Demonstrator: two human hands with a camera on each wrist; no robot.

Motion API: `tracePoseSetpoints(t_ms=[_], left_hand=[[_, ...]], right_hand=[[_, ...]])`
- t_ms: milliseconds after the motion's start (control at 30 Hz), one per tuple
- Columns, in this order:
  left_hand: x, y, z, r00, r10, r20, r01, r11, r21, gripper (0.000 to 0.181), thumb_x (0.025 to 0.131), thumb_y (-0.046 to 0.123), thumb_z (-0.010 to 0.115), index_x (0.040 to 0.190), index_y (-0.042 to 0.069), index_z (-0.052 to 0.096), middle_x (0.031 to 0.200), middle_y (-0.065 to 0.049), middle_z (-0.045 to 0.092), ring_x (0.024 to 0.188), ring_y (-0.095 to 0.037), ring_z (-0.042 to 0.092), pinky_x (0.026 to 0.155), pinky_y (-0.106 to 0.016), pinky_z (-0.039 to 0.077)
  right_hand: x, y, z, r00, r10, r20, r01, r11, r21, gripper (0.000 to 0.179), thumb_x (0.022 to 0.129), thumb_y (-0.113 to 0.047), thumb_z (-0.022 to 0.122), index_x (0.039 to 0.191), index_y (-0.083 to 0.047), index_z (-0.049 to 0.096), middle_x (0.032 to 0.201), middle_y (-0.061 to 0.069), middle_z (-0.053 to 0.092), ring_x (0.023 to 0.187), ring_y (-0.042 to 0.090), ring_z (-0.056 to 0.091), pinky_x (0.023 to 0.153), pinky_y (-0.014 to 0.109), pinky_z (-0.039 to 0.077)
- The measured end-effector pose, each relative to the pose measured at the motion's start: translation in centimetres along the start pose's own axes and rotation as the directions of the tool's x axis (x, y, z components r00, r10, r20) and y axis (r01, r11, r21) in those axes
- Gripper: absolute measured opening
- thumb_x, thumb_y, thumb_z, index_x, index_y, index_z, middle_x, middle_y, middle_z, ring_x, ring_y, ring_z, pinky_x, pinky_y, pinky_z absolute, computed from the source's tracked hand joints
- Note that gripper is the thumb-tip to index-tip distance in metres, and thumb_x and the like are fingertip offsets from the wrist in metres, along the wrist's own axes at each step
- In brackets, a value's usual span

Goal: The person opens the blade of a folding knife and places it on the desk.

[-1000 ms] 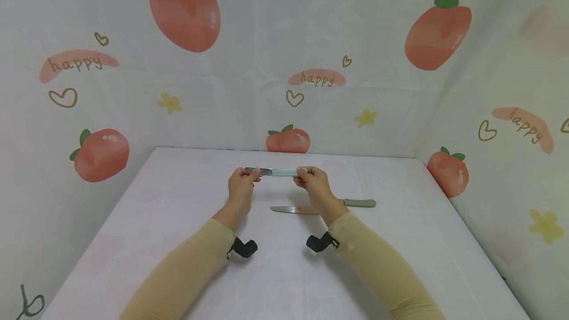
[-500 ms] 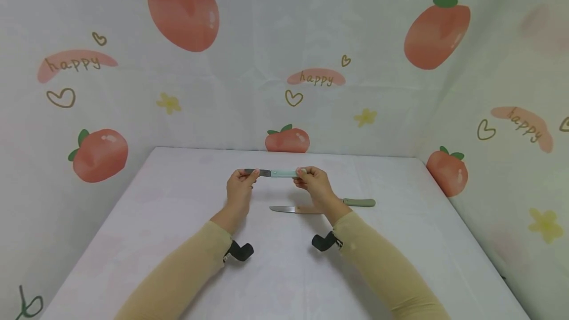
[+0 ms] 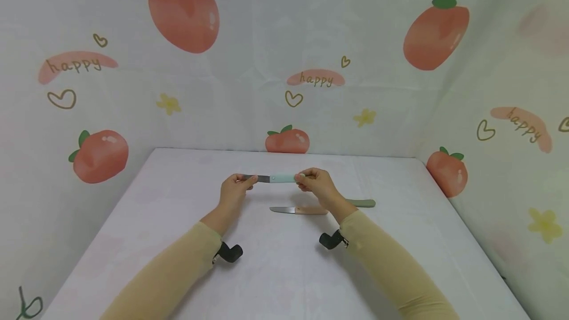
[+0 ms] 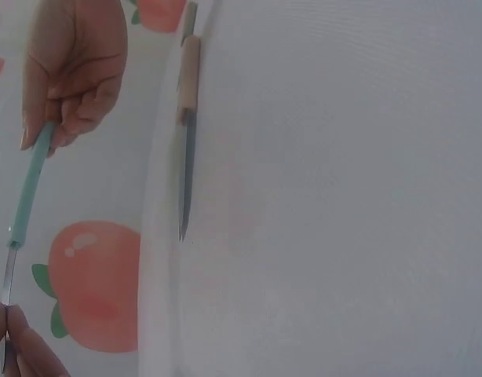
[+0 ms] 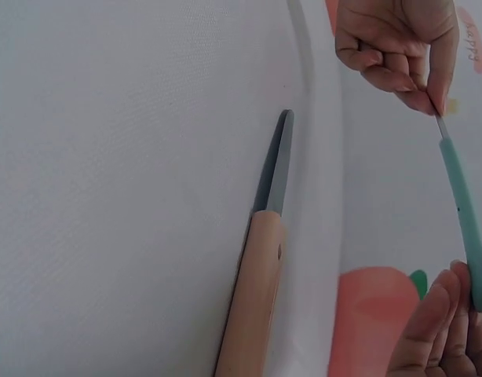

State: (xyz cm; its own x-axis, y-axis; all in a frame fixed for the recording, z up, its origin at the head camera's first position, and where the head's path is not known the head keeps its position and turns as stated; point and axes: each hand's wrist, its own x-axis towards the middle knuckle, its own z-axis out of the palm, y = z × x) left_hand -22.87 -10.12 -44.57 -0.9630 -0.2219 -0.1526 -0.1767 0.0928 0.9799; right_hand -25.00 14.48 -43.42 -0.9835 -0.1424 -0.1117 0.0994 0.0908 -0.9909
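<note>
A small knife with a mint-green handle (image 3: 282, 178) is held level above the table between both hands, its blade toward the left. My left hand (image 3: 233, 192) pinches the blade (image 4: 9, 271) between thumb and fingers, hiding most of the tip. At the other end, my right hand (image 3: 321, 186) grips the butt of the handle, which shows in the right wrist view as a mint handle (image 5: 465, 220). Below them on the table lies a knife with a tan handle (image 3: 309, 210), its blade pointing left. Behind the right wrist, a sage-green handle (image 3: 362, 203) is partly hidden.
The white-covered table (image 3: 284, 270) reaches back to a fabric backdrop (image 3: 249, 73) printed with red fruit, hearts and flowers. A black wrist camera (image 3: 229, 252) sits at the left sleeve, and another camera (image 3: 331, 240) at the right.
The mint-handled knife has come slightly lower and nearer, still held at both ends. The forearms have spread apart, uncovering more of the tan handle and covering more of the sage-green one.
</note>
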Motion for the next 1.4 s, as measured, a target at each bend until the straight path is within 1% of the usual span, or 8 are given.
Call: tracePoseSetpoints(t_ms=[167,333,433,633,733,900,1067,1400], left_hand=[[0.1,-0.3,-0.4,0.999,-0.025,0.027,0.024,1.0,0.003,0.029,0.093,0.027,0.074,0.101,0.004,0.057,0.106,-0.012,0.075,0.096,-0.024,0.065,0.087,-0.033,0.04],[0.3,-0.4,-0.9,0.999,-0.01,0.036,0.008,0.997,0.082,0.033,0.092,0.029,0.075,0.107,0.002,0.061,0.102,-0.013,0.072,0.09,-0.017,0.06,0.079,-0.029,0.042],[0.4,-0.6,-1.3,0.999,-0.008,0.039,0.004,0.994,0.111,0.036,0.091,0.03,0.076,0.109,0.002,0.062,0.099,-0.008,0.072,0.091,-0.02,0.059,0.076,-0.028,0.042],[0.7,-0.9,-1.9,0.999,-0.019,0.046,0.011,0.987,0.161,0.04,0.09,0.032,0.077,0.109,0.001,0.06,0.1,-0.011,0.072,0.093,-0.024,0.059,0.075,-0.029,0.041],[0.8,-1.0,-2.2,0.999,-0.023,0.03,0.017,0.982,0.189,0.041,0.089,0.031,0.078,0.11,0.0,0.059,0.1,-0.013,0.071,0.092,-0.024,0.059,0.074,-0.029,0.041],[0.9,-0.9,-2.5,0.998,-0.055,0.006,0.053,0.978,0.2,0.042,0.089,0.03,0.078,0.112,0.0,0.059,0.106,-0.016,0.068,0.096,-0.026,0.06,0.075,-0.03,0.041],[1.2,-1.1,-2.7,0.998,-0.062,-0.005,0.062,0.975,0.215,0.039,0.09,0.028,0.077,0.109,0.0,0.059,0.105,-0.015,0.068,0.094,-0.025,0.059,0.074,-0.03,0.042],[1.3,-1.3,-3.3,0.998,-0.07,-0.002,0.067,0.958,0.277,0.031,0.091,0.024,0.076,0.105,0.001,0.06,0.106,-0.015,0.063,0.089,-0.022,0.058,0.071,-0.027,0.043]], right_hand=[[-0.4,-0.4,-0.2,0.999,0.033,0.031,-0.031,0.999,-0.042,0.029,0.093,-0.016,0.074,0.11,0.005,0.064,0.083,0.003,0.07,0.078,0.015,0.064,0.082,0.034,0.055],[-0.2,-0.2,-0.4,0.998,0.04,0.053,-0.036,0.996,-0.076,0.024,0.094,-0.012,0.071,0.108,0.006,0.065,0.085,0.004,0.071,0.077,0.013,0.064,0.075,0.027,0.055],[-0.1,-0.1,-0.5,0.997,0.037,0.072,-0.03,0.995,-0.093,0.022,0.095,-0.011,0.07,0.108,0.007,0.066,0.086,0.005,0.072,0.078,0.015,0.066,0.074,0.027,0.055],[0.0,0.3,-0.6,0.992,0.043,0.114,-0.025,0.987,-0.157,0.024,0.096,-0.011,0.069,0.111,0.008,0.067,0.088,0.007,0.072,0.086,0.027,0.067,0.076,0.028,0.055],[0.2,0.5,-0.4,0.991,0.054,0.126,-0.029,0.98,-0.195,0.025,0.096,-0.012,0.069,0.112,0.007,0.068,0.089,0.007,0.073,0.082,0.023,0.066,0.077,0.028,0.055],[0.4,0.8,-0.1,0.991,0.058,0.123,-0.023,0.962,-0.272,0.025,0.096,-0.014,0.069,0.112,0.006,0.069,0.091,0.008,0.073,0.076,0.014,0.063,0.075,0.028,0.055],[0.6,0.9,0.5,0.992,0.067,0.107,-0.028,0.943,-0.332,0.021,0.096,-0.014,0.069,0.108,0.004,0.07,0.092,0.009,0.073,0.076,0.015,0.063,0.074,0.029,0.055],[0.7,1.6,1.1,0.993,0.091,0.075,-0.056,0.923,-0.382,0.016,0.095,-0.013,0.071,0.101,0.002,0.071,0.086,0.007,0.074,0.074,0.014,0.064,0.07,0.027,0.054]])
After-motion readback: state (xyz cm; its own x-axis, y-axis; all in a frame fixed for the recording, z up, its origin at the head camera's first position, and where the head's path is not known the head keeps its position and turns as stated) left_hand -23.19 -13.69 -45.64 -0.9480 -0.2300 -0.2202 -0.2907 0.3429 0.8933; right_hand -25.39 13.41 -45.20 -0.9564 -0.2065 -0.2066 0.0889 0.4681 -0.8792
